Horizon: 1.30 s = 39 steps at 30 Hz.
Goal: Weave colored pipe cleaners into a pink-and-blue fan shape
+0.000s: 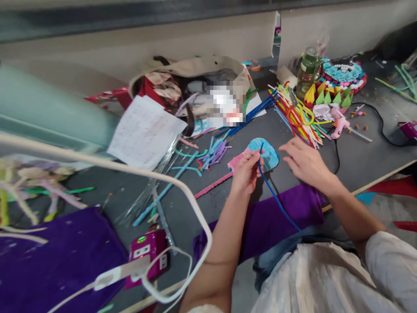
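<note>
My left hand [247, 171] pinches a dark blue pipe cleaner [273, 193] near its upper end. The rest of the strand hangs down to the right, toward my lap. Behind that hand lies a flat piece of blue pleated craft work [268, 154], joined or overlapped by a pink pleated part [237, 161]; I cannot tell which. A pink fuzzy strip [213, 184] runs from the pink part down to the left. To the right, my right hand [301, 161] hovers with fingers apart and nothing in them, beside the blue piece's edge.
Coloured pipe cleaners [298, 115] lie heaped at the back right, near a pink glue gun [339, 124] and a green bottle [309, 71]. A white cable [198, 208] arches across the left, above a magenta power strip [146, 250]. Purple cloth [283, 213] covers the table's front edge.
</note>
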Tool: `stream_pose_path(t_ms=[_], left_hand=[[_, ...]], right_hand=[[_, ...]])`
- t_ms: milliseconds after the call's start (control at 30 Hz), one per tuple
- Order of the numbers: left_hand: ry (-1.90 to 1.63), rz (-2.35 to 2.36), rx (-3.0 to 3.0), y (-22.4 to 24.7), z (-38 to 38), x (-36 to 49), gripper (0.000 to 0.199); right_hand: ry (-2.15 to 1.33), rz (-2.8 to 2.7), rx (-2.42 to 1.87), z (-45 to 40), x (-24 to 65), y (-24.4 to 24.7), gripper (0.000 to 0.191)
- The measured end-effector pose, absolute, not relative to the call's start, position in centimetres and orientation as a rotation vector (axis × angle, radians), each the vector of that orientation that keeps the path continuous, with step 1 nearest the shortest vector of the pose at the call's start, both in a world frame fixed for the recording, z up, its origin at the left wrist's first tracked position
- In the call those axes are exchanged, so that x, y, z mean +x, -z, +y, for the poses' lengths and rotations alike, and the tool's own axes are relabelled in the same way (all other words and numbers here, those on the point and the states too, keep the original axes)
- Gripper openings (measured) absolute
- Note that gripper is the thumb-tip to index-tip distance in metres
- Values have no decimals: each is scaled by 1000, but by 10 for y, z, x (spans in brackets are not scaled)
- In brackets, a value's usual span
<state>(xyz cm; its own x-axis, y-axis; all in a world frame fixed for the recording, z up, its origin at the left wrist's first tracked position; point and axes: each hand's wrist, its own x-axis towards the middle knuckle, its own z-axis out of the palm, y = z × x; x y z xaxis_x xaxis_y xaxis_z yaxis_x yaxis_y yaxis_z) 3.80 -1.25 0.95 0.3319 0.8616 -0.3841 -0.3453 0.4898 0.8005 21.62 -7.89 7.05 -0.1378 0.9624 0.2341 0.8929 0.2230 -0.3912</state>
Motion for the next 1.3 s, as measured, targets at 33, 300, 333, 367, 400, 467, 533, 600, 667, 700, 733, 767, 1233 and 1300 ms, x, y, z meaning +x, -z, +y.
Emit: stream_pose_path(t_ms=[33, 300, 333, 367, 400, 467, 533, 600, 667, 700, 733, 767, 1233, 1300], left_hand=[[-878, 914, 675, -10, -13, 38, 43], [-929, 977, 773, 0, -13, 39, 39], [-923, 1004, 856, 1, -13, 38, 37], [-923, 1039, 970, 2, -13, 37, 33], [-928, 1084, 1118, 2, -13, 37, 30], [-945, 1185, 1486, 3, -14, 36, 22], [-917, 1226, 1859, 4, -15, 37, 19], [-841, 1177, 2141, 6, -16, 39, 23], [-734, 1105, 2326, 9, -16, 41, 31], [-675, 1081, 2393, 10, -16, 42, 35], [-616, 1067, 2447, 11, -16, 42, 39], [-560, 1058, 2489, 12, -16, 43, 43], [-282, 1030, 2580, -1, -18, 32, 49], [-300, 1006, 2566, -3, -17, 29, 46]], right_hand=[[-298, -2126, -1712, -76, 205, -66, 23], [-653, -1940, -1743, -71, 164, -28, 22], [-689, -1877, -1739, -69, 168, -26, 21], [-729, -1801, -1738, -68, 173, -25, 21], [-784, -1719, -1740, -67, 178, -24, 23], [-894, -1553, -1765, -65, 191, -23, 27], [-982, -1446, -1803, -65, 201, -23, 31], [-1041, -1423, -1862, -65, 206, -22, 35], [-1060, -1473, -1938, -64, 205, -22, 40], [-1053, -1512, -1979, -64, 204, -22, 42], [-1040, -1554, -2016, -63, 202, -22, 44], [-1023, -1593, -2049, -62, 201, -23, 45], [-921, -2133, -2201, -64, 188, -21, 59], [-930, -2175, -2182, -65, 185, -21, 61]])
